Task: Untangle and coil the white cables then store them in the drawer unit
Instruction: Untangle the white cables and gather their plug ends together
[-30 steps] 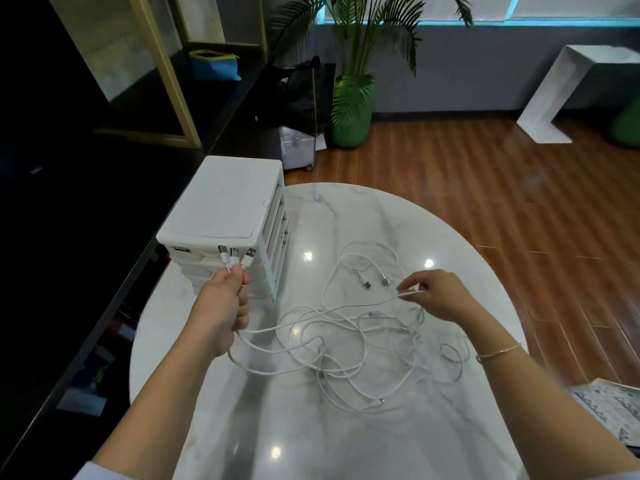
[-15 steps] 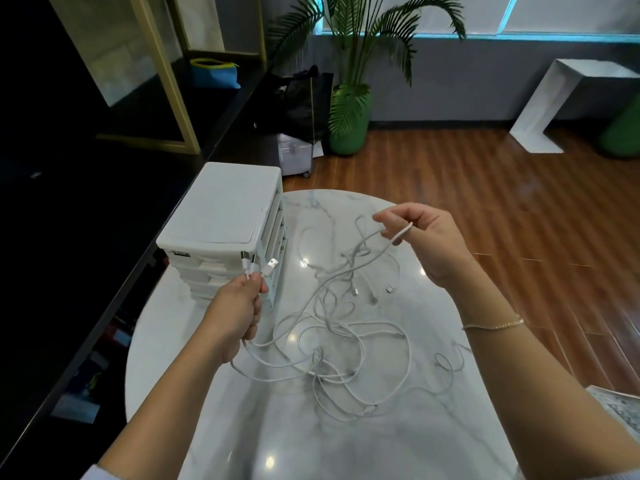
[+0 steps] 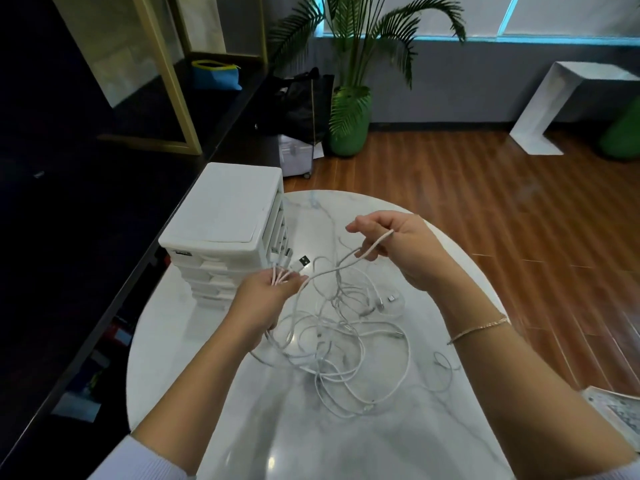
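Drawer unit (image 3: pixel 221 216) left; tangled cables (image 3: pixel 339 341) mid-table.

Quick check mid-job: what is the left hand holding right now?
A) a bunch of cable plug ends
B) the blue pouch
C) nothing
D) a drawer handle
A: the left hand grips several plug ends of the white cables, fanned out above its fingers beside the drawer unit.

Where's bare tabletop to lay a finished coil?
Bare patches on the round white marble table: the far edge beyond both hands, right of the white plastic drawer unit; the near edge between the forearms; and a strip left of the left hand, below the unit. Crowded: the middle, under the tangled white cables and below the right hand.
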Available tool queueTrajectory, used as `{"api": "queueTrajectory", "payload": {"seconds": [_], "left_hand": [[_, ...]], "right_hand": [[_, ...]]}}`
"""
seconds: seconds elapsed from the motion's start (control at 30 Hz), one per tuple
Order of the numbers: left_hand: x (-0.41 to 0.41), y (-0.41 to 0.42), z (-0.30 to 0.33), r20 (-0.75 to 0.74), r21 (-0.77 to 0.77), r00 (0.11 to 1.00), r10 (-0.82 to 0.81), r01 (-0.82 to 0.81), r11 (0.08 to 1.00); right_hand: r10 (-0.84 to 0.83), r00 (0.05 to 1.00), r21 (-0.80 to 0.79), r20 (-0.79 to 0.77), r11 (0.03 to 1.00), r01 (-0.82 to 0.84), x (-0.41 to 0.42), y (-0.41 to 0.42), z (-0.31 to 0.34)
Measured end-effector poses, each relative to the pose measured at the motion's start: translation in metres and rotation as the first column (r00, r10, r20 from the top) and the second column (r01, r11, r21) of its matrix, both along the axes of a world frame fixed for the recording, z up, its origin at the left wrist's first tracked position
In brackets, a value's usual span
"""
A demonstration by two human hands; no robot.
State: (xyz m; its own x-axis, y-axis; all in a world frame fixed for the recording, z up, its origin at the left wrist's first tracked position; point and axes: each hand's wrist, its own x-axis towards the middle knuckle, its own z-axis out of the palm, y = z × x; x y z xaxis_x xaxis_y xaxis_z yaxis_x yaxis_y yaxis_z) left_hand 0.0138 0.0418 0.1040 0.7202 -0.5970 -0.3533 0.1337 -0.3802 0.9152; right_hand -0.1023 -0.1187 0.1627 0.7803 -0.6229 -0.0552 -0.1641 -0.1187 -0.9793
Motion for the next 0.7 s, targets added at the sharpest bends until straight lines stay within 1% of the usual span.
{"api": "queueTrajectory", "payload": {"seconds": [0.13,0.23,0.3,0.37,0.43,0.53,0.6,0.7], "left_hand": [[-0.015,-0.019,0.000,-0.005,0.000,0.997,-0.072,0.072,0.997],[-0.022,-0.029,-0.008,0.020,0.034,0.998,-0.057,0.056,0.998],[-0.025,-0.034,-0.011,-0.015,0.050,0.998,-0.065,0.066,0.997],[-0.030,-0.036,-0.011,-0.090,0.066,0.992,-0.086,0.092,0.994],[-0.033,-0.039,-0.016,-0.154,0.050,0.983,-0.102,0.111,0.993],[-0.035,-0.040,-0.019,-0.197,-0.001,0.978,-0.066,0.067,0.998],[-0.034,-0.041,-0.017,-0.214,-0.011,0.976,-0.050,0.049,0.999],[-0.034,-0.041,-0.017,-0.194,0.052,0.969,-0.155,0.167,0.985]], "right_hand": [[0.042,0.999,0.060,0.013,0.997,-0.043,0.006,0.010,0.004],[0.079,0.996,0.101,0.042,0.991,-0.083,0.006,0.017,0.006],[0.122,0.991,0.121,0.061,0.984,-0.128,0.005,0.021,0.006],[0.150,0.986,0.147,0.075,0.976,-0.159,0.004,0.024,0.004],[0.163,0.983,0.163,0.088,0.971,-0.176,0.003,0.026,0.002],[0.171,0.982,0.139,0.076,0.974,-0.180,0.000,0.027,-0.001],[0.159,0.984,0.154,0.081,0.973,-0.170,-0.001,0.027,-0.001],[0.169,0.979,0.183,0.118,0.965,-0.189,0.000,0.027,0.000]]}}
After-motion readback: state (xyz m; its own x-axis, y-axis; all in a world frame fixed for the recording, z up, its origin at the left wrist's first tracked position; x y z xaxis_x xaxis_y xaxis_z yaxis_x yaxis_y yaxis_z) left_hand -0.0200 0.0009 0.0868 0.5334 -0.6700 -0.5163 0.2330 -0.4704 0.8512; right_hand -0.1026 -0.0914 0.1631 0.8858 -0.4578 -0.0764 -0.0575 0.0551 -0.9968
